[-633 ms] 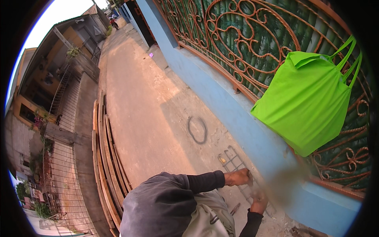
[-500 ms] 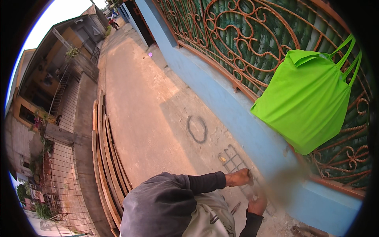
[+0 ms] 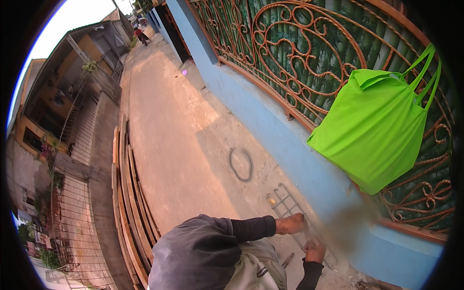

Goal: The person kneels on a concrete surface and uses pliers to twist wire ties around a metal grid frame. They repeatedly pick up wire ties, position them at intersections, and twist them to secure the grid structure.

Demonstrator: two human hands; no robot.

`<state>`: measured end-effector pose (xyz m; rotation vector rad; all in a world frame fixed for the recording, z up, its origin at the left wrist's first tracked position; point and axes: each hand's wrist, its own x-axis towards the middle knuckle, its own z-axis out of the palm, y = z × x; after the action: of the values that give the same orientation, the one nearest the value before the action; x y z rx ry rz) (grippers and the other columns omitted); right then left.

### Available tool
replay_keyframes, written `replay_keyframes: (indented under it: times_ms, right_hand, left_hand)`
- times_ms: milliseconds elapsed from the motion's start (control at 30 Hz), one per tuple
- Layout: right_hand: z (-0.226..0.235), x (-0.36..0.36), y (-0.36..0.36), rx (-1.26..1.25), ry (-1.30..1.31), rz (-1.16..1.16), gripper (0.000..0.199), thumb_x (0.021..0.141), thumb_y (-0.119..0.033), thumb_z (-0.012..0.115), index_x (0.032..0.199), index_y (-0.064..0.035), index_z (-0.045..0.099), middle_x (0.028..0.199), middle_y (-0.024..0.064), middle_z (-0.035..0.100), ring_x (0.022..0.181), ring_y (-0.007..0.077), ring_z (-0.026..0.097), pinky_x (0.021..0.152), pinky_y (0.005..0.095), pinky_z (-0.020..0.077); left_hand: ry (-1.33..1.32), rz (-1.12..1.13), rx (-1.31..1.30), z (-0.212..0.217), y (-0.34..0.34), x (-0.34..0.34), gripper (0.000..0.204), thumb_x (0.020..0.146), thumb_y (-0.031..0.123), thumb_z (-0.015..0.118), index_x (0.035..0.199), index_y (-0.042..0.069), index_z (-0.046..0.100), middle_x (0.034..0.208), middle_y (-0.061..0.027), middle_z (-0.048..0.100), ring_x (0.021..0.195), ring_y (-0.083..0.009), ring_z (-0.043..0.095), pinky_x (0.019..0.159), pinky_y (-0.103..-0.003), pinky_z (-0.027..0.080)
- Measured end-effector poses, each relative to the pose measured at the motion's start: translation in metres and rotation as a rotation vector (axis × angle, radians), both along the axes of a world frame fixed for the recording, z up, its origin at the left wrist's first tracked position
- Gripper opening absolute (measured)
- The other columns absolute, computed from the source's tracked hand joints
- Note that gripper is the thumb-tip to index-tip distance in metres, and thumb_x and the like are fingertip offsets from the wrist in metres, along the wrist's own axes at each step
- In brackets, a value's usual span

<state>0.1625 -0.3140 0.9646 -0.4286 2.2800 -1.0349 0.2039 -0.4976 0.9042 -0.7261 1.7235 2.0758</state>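
Observation:
A narrow frame of thin steel bars (image 3: 286, 205) lies on the ground along the foot of the blue wall. My left hand (image 3: 290, 224) is closed over its bars, fingertips hidden on the far side. Just nearer, my right hand (image 3: 315, 252) is held low over the same frame with thumb and fingers pinched together. Whatever is in that pinch is too small and blurred to make out. Beside the frame, below my left hand, lies a slim dark tool (image 3: 288, 259) that looks like pliers. A loose coil of dark wire (image 3: 240, 164) rests on the pavement farther off.
A bright green bag (image 3: 369, 128) hangs by its handles on the rust-coloured ironwork fence (image 3: 290, 46) above the blue wall (image 3: 270, 140). Long wooden planks (image 3: 126, 193) are stacked along the left side of the lane. Far up it, a person rides a motorbike (image 3: 141, 36).
My right hand has moved up slightly, closer to my left, its fingers now pinched together. My left hand stays on the frame. Far off, the motorbike has come nearer.

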Motion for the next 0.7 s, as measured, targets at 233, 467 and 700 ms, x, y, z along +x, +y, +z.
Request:
replay_keyframes:
  times_ms: [233,467,700]
  right_hand:
    - [-0.009,-0.032,0.038,-0.514,-1.023,-0.055,0.022,0.098,-0.020,0.062,0.096,0.0024,0.064,0.057,-0.0022,0.045,0.049,0.0095,0.041,0.066,0.0349,0.0512]
    - [0.038,-0.037,0.025,-0.060,0.016,0.340,0.019,0.089,-0.014,0.067,0.100,0.0011,0.067,0.073,0.0082,0.062,0.068,0.0237,0.059,0.074,0.0390,0.0508]
    - [0.038,-0.004,0.004,-0.048,0.594,0.309,0.029,0.084,-0.005,0.063,0.113,-0.0040,0.065,0.093,0.0187,0.068,0.085,0.0391,0.065,0.075,0.0463,0.0502]
  left_hand:
    - [0.397,-0.469,0.010,0.044,-0.025,0.002,0.016,0.081,0.010,0.069,0.091,-0.001,0.074,0.083,-0.0070,0.071,0.076,-0.0136,0.061,0.073,-0.029,0.048]
    - [0.442,-0.473,0.013,0.059,-0.020,-0.006,0.015,0.084,0.012,0.071,0.090,-0.001,0.074,0.081,-0.0060,0.071,0.076,-0.0124,0.061,0.074,-0.029,0.048]
    - [0.388,-0.356,0.011,0.061,-0.021,-0.006,0.014,0.087,0.013,0.070,0.089,0.000,0.074,0.083,-0.0052,0.071,0.081,-0.0115,0.062,0.078,-0.028,0.049]
